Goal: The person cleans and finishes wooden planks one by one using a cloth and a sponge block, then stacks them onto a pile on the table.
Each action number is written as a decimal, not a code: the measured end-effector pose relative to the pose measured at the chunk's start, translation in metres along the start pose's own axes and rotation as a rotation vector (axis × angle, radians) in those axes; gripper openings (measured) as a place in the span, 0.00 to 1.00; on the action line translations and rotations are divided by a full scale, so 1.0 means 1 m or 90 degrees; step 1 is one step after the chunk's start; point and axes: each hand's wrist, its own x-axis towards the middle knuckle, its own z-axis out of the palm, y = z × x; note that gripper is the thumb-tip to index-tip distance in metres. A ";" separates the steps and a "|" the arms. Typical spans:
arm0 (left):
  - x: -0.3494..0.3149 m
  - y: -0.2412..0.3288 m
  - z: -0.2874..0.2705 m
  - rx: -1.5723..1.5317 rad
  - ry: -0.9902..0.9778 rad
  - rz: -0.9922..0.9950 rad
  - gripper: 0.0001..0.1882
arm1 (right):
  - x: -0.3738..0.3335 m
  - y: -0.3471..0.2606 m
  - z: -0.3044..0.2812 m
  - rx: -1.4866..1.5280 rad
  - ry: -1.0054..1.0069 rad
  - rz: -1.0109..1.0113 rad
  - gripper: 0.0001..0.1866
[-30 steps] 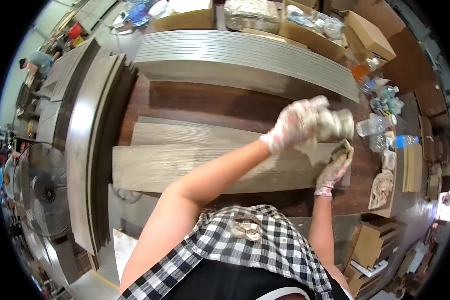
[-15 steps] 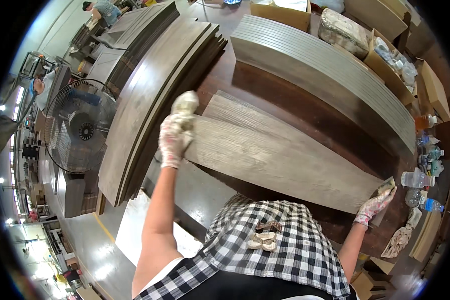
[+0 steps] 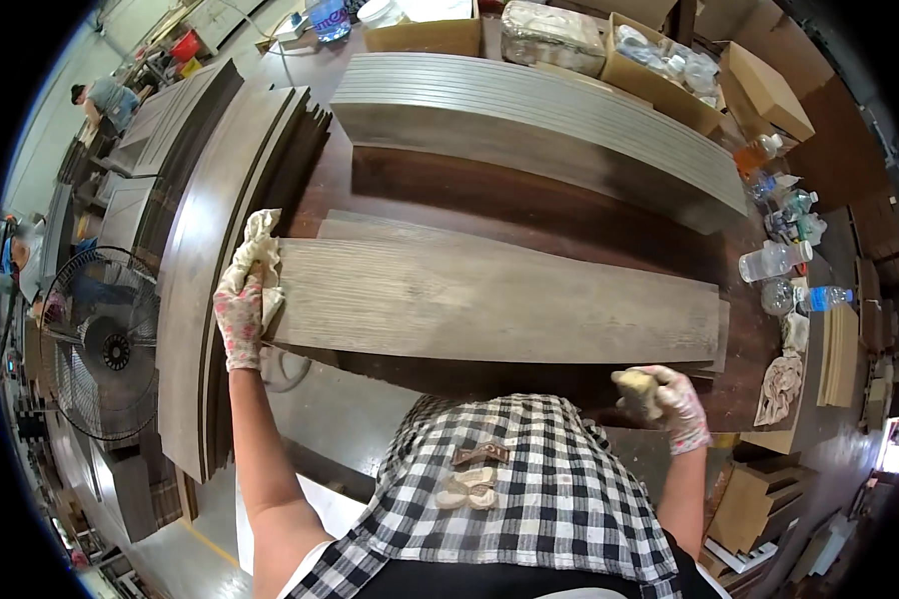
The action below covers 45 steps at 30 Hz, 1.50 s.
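A grey-brown wood-grain board (image 3: 499, 299) lies across the dark brown table in front of me, over another board (image 3: 390, 232) whose far edge shows. At the board's left end my left hand (image 3: 240, 317), in a flower-patterned glove, is closed on a crumpled off-white rag (image 3: 255, 250) that hangs against that end. My right hand (image 3: 679, 407), gloved alike, grips a yellowish block (image 3: 637, 393), perhaps a sponge or sanding block. It is held off the board, beside its near edge toward the right end.
A row of stacked grey boards (image 3: 539, 130) stands behind. More long panels (image 3: 195, 270) and a fan (image 3: 105, 344) are on the left. Plastic bottles (image 3: 774, 262) and a cloth (image 3: 779, 387) line the right edge. Open cartons (image 3: 425, 38) sit at the back; another person (image 3: 110, 103) is far left.
My right hand has come away from the board's right end, toward me, with the block. The left hand with the rag is lower against the left end. The view has shifted.
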 end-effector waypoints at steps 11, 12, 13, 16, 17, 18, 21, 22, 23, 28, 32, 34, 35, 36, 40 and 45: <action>-0.054 0.007 -0.050 0.094 0.193 0.106 0.14 | 0.032 0.038 0.006 0.176 -0.059 -0.255 0.32; -0.066 0.006 -0.066 0.156 0.222 0.133 0.14 | 0.038 0.024 0.017 0.147 -0.088 -0.271 0.32; -0.082 -0.006 -0.084 -0.003 0.281 0.070 0.14 | 0.050 0.006 0.040 0.042 -0.154 -0.311 0.29; -0.131 -0.016 -0.127 0.015 0.411 -0.033 0.18 | 0.088 -0.031 0.115 -0.013 -0.244 -0.291 0.24; -0.149 -0.039 -0.150 -0.115 0.462 0.035 0.21 | 0.107 -0.038 0.140 -0.059 -0.246 -0.227 0.23; -0.169 -0.039 -0.160 -0.206 0.474 0.077 0.22 | 0.125 -0.042 0.167 -0.108 -0.241 -0.166 0.22; -0.226 -0.054 -0.196 -0.212 0.606 -0.009 0.22 | 0.176 -0.033 0.253 -0.194 -0.406 -0.129 0.24; -0.234 -0.053 -0.201 -0.012 0.644 -0.072 0.20 | 0.193 -0.027 0.277 -0.183 -0.459 -0.099 0.23; -0.242 -0.060 -0.207 -0.012 0.651 -0.064 0.20 | 0.211 -0.016 0.300 -0.149 -0.490 -0.062 0.22; -0.233 -0.056 -0.209 -0.042 0.637 0.035 0.18 | 0.278 0.016 0.391 -0.064 -0.577 0.019 0.20; -0.228 -0.120 -0.250 0.140 0.547 -0.023 0.18 | 0.318 0.029 0.421 -0.151 -0.576 -0.004 0.18; -0.226 -0.139 -0.261 0.092 0.601 -0.072 0.22 | 0.303 0.024 0.415 -0.231 -0.495 -0.079 0.17; -0.225 -0.134 -0.274 0.361 0.566 -0.100 0.23 | 0.297 0.016 0.403 -0.296 -0.475 -0.181 0.18; -0.216 -0.119 -0.279 0.623 0.502 -0.112 0.24 | 0.296 0.004 0.380 -0.358 -0.433 -0.235 0.21; -0.215 -0.086 -0.323 0.161 0.518 0.275 0.29 | 0.282 -0.014 0.278 -0.365 -0.258 -0.287 0.16; -0.140 -0.026 -0.273 0.336 0.611 0.302 0.31 | 0.237 -0.001 0.160 -0.236 0.013 -0.304 0.17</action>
